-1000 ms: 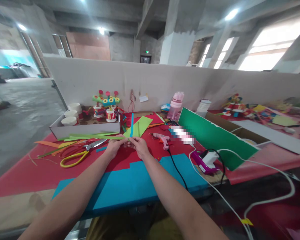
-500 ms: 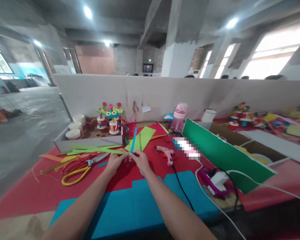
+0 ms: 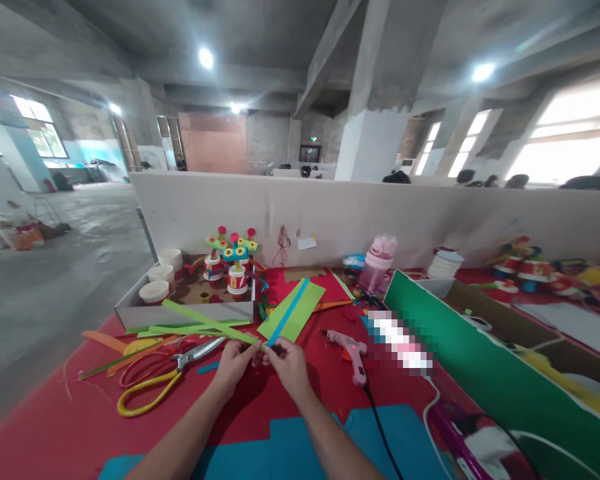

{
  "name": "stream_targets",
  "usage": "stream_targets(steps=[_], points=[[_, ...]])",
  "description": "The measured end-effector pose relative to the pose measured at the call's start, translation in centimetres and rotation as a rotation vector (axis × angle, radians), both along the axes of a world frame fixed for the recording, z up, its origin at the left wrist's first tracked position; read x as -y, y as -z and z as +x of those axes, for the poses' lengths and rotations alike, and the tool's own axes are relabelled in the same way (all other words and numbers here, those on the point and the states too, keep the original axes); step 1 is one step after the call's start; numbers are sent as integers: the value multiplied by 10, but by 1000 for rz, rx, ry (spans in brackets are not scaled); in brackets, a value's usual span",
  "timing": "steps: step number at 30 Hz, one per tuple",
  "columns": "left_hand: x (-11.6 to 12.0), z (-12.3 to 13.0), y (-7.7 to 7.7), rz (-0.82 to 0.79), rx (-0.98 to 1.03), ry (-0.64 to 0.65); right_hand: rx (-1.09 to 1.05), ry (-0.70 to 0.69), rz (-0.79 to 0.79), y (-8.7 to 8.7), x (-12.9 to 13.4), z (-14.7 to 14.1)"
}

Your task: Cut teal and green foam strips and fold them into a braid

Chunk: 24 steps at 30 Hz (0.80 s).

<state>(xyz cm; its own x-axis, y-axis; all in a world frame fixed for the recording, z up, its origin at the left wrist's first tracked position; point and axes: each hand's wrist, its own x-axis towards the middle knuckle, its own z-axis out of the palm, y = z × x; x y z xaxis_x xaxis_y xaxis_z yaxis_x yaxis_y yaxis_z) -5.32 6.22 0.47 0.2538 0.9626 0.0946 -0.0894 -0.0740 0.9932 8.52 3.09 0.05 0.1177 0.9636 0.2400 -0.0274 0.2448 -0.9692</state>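
Observation:
My left hand [image 3: 237,365] is closed in a pinch on a light green paper strip [image 3: 200,320], which slants up to the left. Between the fingertips of my right hand [image 3: 289,365] is a blue paper strip [image 3: 291,309] that points up and to the right. The two strips meet at the fingertips, where the exact join is hidden. Behind the blue strip lies a light green paper sheet [image 3: 310,301]. Left of my hands, scissors [image 3: 180,363] with yellow and red handles lie open on the red table cover [image 3: 190,427].
A pink glue gun [image 3: 353,350] lies to the right, its black cord running forward. A tray [image 3: 185,317] holds white cups and paper-cup figures. Blue sheets [image 3: 245,460] cover the near edge. A green-sided box [image 3: 445,353], power strip [image 3: 455,440] and pink bottle [image 3: 379,263] stand right.
The camera view has tilted up and shifted left, so the table appears lower. The blue strip leans further right, and the green strip now slopes more steeply. Both hands keep their pinch.

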Motion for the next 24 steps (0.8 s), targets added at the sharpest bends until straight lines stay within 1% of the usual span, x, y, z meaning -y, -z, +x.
stream_targets(steps=[6,8,11,13,19,24], points=[[0,0,0,37,-72,-74,-130,-59,-56,0,-2,-2],[2,2,-1,50,-63,-51,-185,-52,-73,1,-3,-1],[5,4,-4,57,-25,28,-277,-19,-98,3,-3,-1],[6,5,-6,60,-16,57,-317,1,-118,4,-2,-2],[10,5,-11,47,-14,27,-347,0,-137,3,-1,-5],[9,6,-9,40,-11,-14,-295,-24,-122,1,0,-5]])
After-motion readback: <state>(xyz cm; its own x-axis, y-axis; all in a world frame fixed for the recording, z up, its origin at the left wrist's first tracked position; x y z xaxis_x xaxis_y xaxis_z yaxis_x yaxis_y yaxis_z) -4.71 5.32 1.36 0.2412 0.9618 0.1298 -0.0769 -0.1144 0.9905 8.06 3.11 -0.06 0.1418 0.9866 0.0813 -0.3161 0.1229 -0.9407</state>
